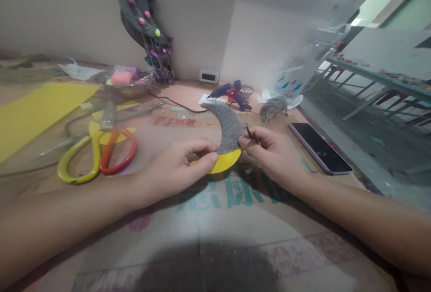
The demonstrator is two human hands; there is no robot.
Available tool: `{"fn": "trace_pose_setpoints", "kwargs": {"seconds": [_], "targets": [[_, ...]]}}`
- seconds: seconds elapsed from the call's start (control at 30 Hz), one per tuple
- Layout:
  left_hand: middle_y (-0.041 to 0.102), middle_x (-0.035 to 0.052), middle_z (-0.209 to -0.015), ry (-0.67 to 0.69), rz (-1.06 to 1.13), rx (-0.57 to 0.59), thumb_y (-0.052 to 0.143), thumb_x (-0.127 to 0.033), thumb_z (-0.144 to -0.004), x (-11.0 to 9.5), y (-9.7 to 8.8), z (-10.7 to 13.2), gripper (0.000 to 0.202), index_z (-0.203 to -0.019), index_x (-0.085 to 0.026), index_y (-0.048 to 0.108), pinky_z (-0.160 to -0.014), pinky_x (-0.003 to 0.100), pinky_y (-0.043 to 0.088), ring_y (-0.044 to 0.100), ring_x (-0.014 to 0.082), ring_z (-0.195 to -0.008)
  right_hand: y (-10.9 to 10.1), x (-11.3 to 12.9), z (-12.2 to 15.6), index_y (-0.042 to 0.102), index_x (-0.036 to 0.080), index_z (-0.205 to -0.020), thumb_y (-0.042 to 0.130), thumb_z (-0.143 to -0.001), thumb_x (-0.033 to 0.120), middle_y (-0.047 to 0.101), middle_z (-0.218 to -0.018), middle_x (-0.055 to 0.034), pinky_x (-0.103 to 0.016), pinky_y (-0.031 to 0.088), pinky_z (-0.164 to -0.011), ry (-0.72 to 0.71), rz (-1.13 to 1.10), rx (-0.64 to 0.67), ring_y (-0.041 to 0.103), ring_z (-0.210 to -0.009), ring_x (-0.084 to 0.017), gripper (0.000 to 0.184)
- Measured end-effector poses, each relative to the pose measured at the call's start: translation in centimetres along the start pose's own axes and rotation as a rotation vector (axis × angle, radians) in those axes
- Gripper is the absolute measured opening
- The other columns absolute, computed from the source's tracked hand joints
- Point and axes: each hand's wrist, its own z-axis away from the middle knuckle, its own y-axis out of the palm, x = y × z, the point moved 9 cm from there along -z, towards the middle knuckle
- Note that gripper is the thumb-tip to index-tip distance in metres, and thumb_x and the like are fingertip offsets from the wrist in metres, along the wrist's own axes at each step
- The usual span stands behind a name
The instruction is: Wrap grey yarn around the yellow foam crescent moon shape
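Note:
A crescent shape [232, 126] is held in front of me. Its upper part is covered with grey yarn, while the lower part shows bare yellow [226, 161]. My left hand [188, 161] is closed, thumb and fingers pinching the yellow end from the left. My right hand [269, 148] is also closed, its fingertips at the crescent's right edge where grey meets yellow. A small dark pointed thing [253, 135] sticks up from those right fingers; its kind is unclear. Behind the crescent lies a blue glue gun [232, 94] with a lit red light.
Scissors [99, 152] with yellow and red handles lie at left, near yellow sheets [43, 108]. A bundle of grey yarn [274, 108] and a phone [319, 148] are at right. A decorated grey crescent [138, 13] hangs behind a bowl [126, 87]. Printed cardboard [202, 238] covers the table.

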Motion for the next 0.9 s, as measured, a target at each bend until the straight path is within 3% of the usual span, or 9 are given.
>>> {"fn": "trace_pose_setpoints", "kwargs": {"seconds": [0.4,0.57,0.63,0.73,0.8,0.9], "targets": [[0.053,-0.0053,-0.066,-0.021,0.001,0.004,0.047,-0.029,-0.090,0.0,0.0,-0.1,0.022,-0.075,-0.017,0.059,-0.052,0.018,0.036,0.048,0.0084,-0.059,0.0,0.4,0.1,0.059,0.017,-0.075,0.054,-0.086,0.033,0.057,-0.070,0.0000,-0.023,0.041,-0.058,-0.039,0.053,0.002,0.049,-0.063,-0.011,0.020],[0.058,-0.0058,-0.068,-0.017,0.001,-0.018,0.050,-0.025,-0.087,0.0,-0.1,0.0,0.016,-0.079,-0.018,0.061,-0.053,0.019,0.037,0.049,0.0082,-0.059,0.0,0.1,-0.1,0.056,0.018,-0.077,0.054,-0.088,0.033,0.055,-0.070,0.0007,-0.023,0.041,-0.057,-0.057,0.042,0.003,0.050,-0.063,-0.011,0.020],[0.060,-0.0059,-0.068,-0.049,0.021,-0.019,0.050,-0.026,-0.087,0.2,-0.2,-0.1,0.017,-0.080,-0.019,0.063,-0.053,0.019,0.037,0.050,0.0084,-0.059,-0.3,0.3,0.0,0.055,0.019,-0.088,0.055,-0.088,0.035,0.056,-0.075,0.0005,-0.024,0.043,-0.058,-0.131,0.004,-0.026,0.052,-0.066,-0.012,0.015],[0.063,-0.0049,-0.071,-0.106,0.058,-0.022,0.049,-0.029,-0.088,0.6,-0.2,-0.1,0.020,-0.081,-0.019,0.065,-0.055,0.019,0.040,0.053,0.0095,-0.062,-1.6,2.0,0.9,0.047,0.022,-0.110,0.052,-0.091,0.038,0.056,-0.087,-0.0022,-0.027,0.046,-0.061,-0.368,0.008,-0.121,0.055,-0.073,-0.014,0.026],[0.065,-0.0041,-0.074,-0.130,0.072,-0.022,0.048,-0.031,-0.089,0.8,-0.3,-0.2,0.022,-0.082,-0.019,0.066,-0.057,0.019,0.041,0.055,0.0106,-0.066,-1.8,3.6,1.9,0.047,0.022,-0.113,0.051,-0.092,0.034,0.055,-0.089,-0.0036,-0.028,0.046,-0.061,-0.543,0.165,-0.152,0.054,-0.072,-0.015,0.024],[0.065,-0.0037,-0.074,-0.135,0.066,-0.017,0.049,-0.033,-0.089,0.9,-0.2,-0.4,0.024,-0.082,-0.018,0.067,-0.059,0.019,0.042,0.056,0.0112,-0.067,0.0,5.5,3.3,0.050,0.020,-0.109,0.053,-0.091,0.024,0.059,-0.082,-0.0030,-0.028,0.045,-0.061,-0.753,0.432,-0.046,0.054,-0.068,-0.015,0.019]]}}
